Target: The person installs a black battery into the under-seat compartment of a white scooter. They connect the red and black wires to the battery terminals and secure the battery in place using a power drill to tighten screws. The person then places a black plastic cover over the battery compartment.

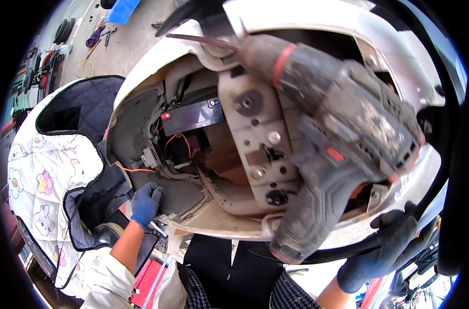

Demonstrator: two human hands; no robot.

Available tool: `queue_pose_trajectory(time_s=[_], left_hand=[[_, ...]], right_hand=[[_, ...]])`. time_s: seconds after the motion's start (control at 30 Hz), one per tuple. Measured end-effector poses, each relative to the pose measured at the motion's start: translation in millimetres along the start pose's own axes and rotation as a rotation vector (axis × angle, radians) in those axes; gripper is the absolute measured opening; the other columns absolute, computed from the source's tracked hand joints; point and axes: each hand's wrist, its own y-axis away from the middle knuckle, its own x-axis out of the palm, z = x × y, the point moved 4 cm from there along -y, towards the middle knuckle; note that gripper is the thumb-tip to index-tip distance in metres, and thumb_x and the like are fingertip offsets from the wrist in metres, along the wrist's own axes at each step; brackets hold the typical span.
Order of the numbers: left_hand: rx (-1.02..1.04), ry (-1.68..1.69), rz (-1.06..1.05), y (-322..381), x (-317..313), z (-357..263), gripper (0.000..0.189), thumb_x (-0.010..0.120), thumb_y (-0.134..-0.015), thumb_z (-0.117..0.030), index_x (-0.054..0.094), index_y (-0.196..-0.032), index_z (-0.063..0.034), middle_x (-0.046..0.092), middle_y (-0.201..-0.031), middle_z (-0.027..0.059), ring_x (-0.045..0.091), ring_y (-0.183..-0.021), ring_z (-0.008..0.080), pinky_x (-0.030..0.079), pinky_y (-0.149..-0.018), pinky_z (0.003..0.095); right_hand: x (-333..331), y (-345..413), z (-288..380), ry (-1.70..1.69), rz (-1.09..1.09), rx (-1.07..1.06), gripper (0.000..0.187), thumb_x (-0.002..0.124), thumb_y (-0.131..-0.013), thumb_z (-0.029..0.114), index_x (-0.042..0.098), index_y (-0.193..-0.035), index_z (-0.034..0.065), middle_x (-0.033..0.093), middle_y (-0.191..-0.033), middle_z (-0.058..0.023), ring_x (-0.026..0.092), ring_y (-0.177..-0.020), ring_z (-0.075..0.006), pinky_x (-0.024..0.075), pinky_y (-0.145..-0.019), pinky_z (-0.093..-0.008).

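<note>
My left hand (145, 204), in a blue work glove, has curled fingers at the edge of a grey floor panel (180, 199) on a white scooter body (153, 65). Whether it holds anything small is hidden. My right hand (389, 247), in a blue and dark glove, is wrapped at a curved black grab rail (350, 249). A worn cordless drill (335, 116) lies across the body over a metal bracket (253, 127), its long bit pointing left. Beyond my left hand, an orange wire (136, 169) crosses the panel. A dark battery (194, 116) sits in the open compartment.
A quilted leg cover (45, 185) with flower prints hangs at left. A pink and white bag (153, 278) is near my left forearm. Tires (64, 31), a blue sheet (122, 9) and hand tools (108, 38) lie on the concrete floor (130, 42).
</note>
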Motion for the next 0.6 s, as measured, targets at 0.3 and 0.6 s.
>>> queue_pose_trajectory(time_s=[0.3, 0.6], left_hand=[[-0.023, 0.042, -0.019, 4, 0, 1, 0.024, 0.065, -0.089, -0.028, 0.071, -0.098, -0.0068, 0.070, -0.084, 0.0165, 0.069, -0.080, 0.0343, 0.052, -0.073, 0.0395], [-0.052, -0.016, 0.097, 0, -3, -5, 0.023, 0.065, -0.089, -0.027, 0.070, -0.095, -0.0058, 0.068, -0.082, 0.0177, 0.068, -0.079, 0.0346, 0.051, -0.071, 0.0405]], right_hand=[[-2, 4, 9, 0.227, -0.075, 0.079, 0.052, 0.043, -0.104, 0.024, 0.035, -0.145, -0.0066, 0.059, -0.107, -0.0208, 0.060, -0.076, -0.0176, 0.0476, -0.072, -0.0278], [11, 0, 19, 0.432, -0.106, 0.027, 0.061, 0.055, -0.097, 0.031, 0.037, -0.145, -0.0015, 0.046, -0.137, -0.0241, 0.056, -0.113, -0.0326, 0.0476, -0.095, -0.0447]])
